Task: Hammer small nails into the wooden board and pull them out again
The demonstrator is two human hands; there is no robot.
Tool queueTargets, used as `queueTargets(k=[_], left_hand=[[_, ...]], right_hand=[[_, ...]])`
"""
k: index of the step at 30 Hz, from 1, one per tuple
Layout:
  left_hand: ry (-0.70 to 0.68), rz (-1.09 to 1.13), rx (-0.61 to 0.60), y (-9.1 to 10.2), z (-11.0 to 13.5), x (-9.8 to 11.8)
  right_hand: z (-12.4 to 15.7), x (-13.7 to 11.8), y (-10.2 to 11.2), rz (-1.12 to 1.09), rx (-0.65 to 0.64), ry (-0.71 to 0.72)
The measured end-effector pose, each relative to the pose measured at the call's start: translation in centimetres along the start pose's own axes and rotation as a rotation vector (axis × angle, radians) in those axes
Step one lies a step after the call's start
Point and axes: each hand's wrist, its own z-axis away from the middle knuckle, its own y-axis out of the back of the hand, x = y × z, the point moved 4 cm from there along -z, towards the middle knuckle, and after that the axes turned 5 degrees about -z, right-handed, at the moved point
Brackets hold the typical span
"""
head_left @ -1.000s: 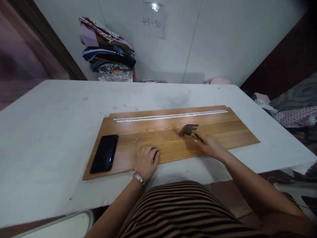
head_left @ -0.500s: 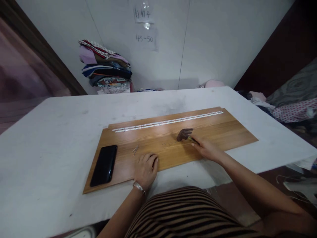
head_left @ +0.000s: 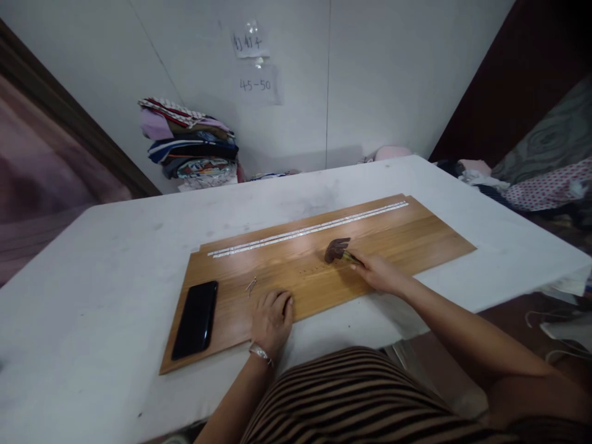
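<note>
A wooden board [head_left: 370, 246] lies on the white table, crossed lengthwise by two pale measuring strips [head_left: 305, 231]. My right hand [head_left: 377, 271] is wrapped round the handle of a claw hammer [head_left: 336, 250], whose dark head is over the middle of the board, close to a row of small dark dots [head_left: 311, 270]. Whether these dots are nails or holes is too small to tell. My left hand [head_left: 272, 317] rests palm down on the board's near edge, fingers laid out on the wood. Several loose nails [head_left: 251, 286] lie just beyond its fingers.
A black phone [head_left: 195, 320] lies on the board's left end. Behind the white table [head_left: 115, 259] is a stack of folded cloth [head_left: 189, 142] against the wall, under paper signs [head_left: 256, 85]. More fabric [head_left: 546, 185] is heaped off the right side.
The view has turned and tilted a little, so the board and phone appear shifted. The right hand still holds the hammer low over the board, and the left hand stays at the near edge.
</note>
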Motion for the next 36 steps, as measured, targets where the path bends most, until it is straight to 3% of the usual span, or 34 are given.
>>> queueTargets(k=[36], left_hand=[[0.011,-0.070,-0.048,1.0,-0.7,0.6]], right_hand=[[-0.5,-0.8,0.0,0.030,0.001,0.016]])
